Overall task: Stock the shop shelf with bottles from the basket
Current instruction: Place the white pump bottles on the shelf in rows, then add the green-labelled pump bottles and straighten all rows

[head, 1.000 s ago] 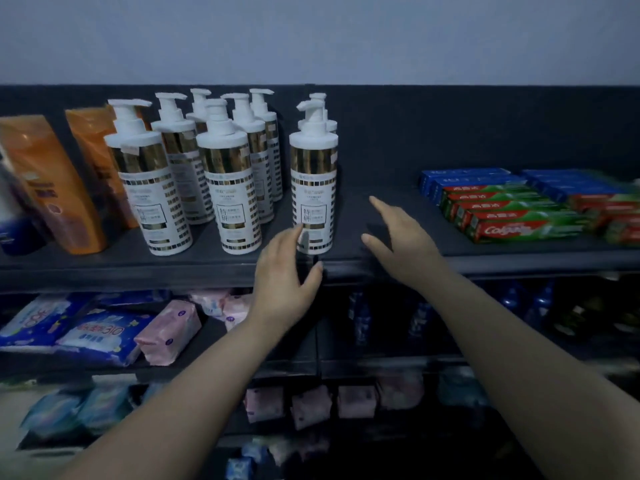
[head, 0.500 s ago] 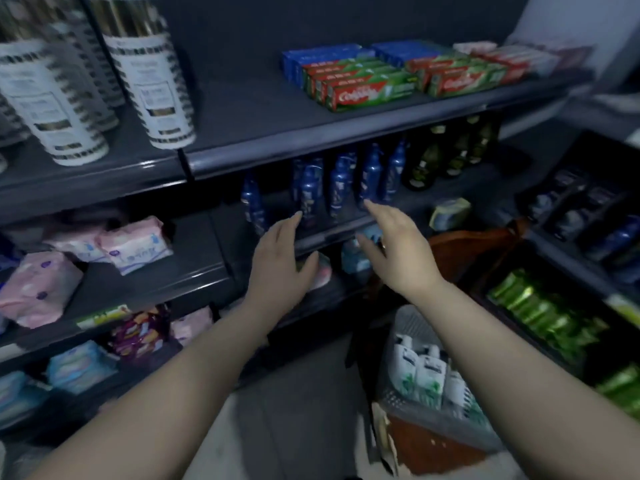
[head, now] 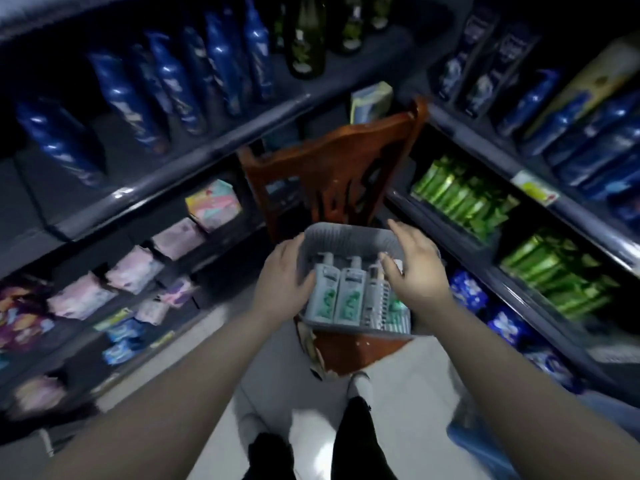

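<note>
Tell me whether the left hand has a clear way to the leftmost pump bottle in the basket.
Probably yes: the left hand is already at the basket wall, beside the leftmost pump bottle, with nothing lying over it.

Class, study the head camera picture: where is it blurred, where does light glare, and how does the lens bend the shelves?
Head view: motion blur smears the pink packets at left and the green packs at right; the basket and its bottles are sharper though soft; white highlights glint on the blue bottles; shelf edges bow from wide-angle distortion; the upper corners are dim.
</note>
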A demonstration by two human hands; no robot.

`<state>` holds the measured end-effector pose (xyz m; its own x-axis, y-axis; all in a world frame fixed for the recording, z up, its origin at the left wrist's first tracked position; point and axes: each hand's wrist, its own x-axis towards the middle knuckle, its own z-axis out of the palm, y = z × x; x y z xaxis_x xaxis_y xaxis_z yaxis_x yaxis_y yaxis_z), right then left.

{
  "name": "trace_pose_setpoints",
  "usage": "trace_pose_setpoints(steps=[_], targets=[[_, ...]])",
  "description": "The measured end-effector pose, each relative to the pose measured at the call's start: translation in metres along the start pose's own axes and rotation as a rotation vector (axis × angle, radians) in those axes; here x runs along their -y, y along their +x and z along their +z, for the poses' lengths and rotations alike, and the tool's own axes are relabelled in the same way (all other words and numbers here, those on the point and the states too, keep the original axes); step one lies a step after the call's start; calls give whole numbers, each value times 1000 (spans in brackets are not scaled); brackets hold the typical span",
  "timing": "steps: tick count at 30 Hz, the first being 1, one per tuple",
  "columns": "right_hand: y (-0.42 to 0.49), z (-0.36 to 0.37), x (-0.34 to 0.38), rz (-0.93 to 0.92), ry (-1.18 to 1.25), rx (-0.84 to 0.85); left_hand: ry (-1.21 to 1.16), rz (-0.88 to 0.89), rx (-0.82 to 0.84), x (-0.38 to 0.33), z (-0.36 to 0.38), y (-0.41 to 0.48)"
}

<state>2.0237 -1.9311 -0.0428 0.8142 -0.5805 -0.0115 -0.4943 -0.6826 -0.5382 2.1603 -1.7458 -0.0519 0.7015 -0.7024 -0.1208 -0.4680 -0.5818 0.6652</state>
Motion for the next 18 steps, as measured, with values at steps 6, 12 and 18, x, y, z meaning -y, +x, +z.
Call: trace_pose_setpoints(steps=[6,12,18], targets=[[-2,33,-104,135,-15,77,-35,-124,169,-3,93,28],[0,95,-171,224,16,191,-51,-250,246,23,159,48],[27,173,-203,341,112,302,-33,-263,275,63,204,71]])
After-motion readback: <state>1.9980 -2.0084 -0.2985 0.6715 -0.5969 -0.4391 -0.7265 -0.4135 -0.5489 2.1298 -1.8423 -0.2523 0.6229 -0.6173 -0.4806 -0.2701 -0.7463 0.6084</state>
